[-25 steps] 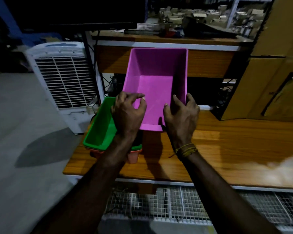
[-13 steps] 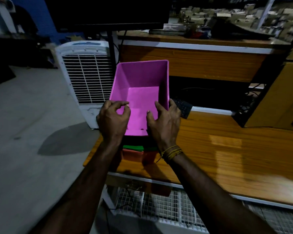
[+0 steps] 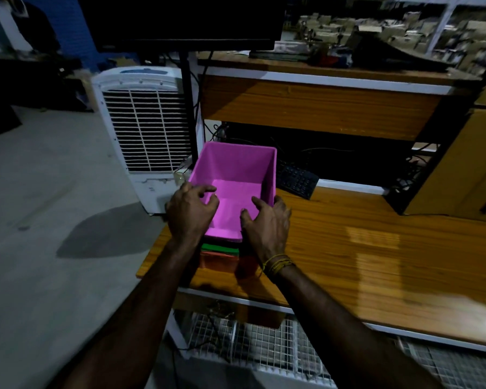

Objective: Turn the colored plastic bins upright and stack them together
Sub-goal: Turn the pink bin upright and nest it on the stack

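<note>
Sitting upright at the bench's near-left corner, the pink bin is nested into a green bin, which rests in an orange bin. No writing can be read on any of them. The left hand curls its fingers over the pink bin's near-left rim, gripping it. The right hand holds the near-right rim, thumb inside, fingers curled down the outer wall. A keyboard lies just behind the bins; a white air cooler stands on the floor beyond the bench's left edge.

A wooden table carries the orange bin and a dark keyboard.
</note>
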Action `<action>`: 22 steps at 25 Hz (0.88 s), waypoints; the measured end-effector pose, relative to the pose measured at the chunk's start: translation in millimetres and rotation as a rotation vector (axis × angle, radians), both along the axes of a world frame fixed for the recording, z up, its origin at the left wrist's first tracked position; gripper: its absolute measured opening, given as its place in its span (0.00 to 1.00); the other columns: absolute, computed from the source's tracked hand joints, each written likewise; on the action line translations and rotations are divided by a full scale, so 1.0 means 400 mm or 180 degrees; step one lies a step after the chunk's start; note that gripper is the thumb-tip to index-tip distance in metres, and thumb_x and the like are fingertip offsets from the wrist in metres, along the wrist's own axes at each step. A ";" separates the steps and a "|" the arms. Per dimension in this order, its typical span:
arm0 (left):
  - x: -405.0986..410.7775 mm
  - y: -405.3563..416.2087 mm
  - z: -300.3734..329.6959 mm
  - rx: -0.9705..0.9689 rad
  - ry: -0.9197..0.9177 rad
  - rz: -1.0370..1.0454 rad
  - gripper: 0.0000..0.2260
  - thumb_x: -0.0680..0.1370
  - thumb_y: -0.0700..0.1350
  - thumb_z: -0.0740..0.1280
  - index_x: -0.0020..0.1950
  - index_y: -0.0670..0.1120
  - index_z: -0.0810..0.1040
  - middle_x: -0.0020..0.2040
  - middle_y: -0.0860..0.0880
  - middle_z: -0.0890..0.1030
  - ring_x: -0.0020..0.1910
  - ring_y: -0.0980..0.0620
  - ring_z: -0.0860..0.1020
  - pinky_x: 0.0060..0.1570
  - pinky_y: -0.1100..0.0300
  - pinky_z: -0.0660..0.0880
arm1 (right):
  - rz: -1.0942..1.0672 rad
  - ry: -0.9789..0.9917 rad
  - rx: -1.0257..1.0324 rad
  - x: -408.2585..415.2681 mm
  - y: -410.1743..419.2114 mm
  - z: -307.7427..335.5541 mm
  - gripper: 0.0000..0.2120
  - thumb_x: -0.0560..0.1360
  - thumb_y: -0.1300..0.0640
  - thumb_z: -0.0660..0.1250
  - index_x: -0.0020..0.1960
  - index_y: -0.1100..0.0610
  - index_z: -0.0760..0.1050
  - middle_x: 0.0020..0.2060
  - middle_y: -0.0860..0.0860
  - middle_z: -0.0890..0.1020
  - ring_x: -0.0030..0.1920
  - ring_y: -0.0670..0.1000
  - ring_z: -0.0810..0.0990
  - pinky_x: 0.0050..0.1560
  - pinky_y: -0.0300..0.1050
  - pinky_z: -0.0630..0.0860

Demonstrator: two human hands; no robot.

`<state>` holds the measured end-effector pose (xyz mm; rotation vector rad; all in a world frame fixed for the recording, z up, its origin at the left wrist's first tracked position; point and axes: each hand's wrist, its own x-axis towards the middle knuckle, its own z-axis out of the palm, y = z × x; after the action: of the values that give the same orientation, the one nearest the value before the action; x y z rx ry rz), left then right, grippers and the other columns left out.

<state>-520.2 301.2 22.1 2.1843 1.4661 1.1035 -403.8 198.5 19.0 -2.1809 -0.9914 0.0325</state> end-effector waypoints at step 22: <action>0.256 -0.149 -0.082 -0.0006 0.0407 -0.0972 0.16 0.73 0.46 0.68 0.60 0.51 0.80 0.61 0.45 0.74 0.59 0.43 0.75 0.57 0.50 0.73 | 0.0327 -0.0283 -0.0348 0.178 -0.126 -0.104 0.28 0.77 0.47 0.61 0.75 0.51 0.61 0.75 0.61 0.59 0.73 0.62 0.60 0.67 0.60 0.66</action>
<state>-417.9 241.4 -10.5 2.4139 1.1260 0.8728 -332.5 148.0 -22.8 -2.2448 -1.1763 0.0387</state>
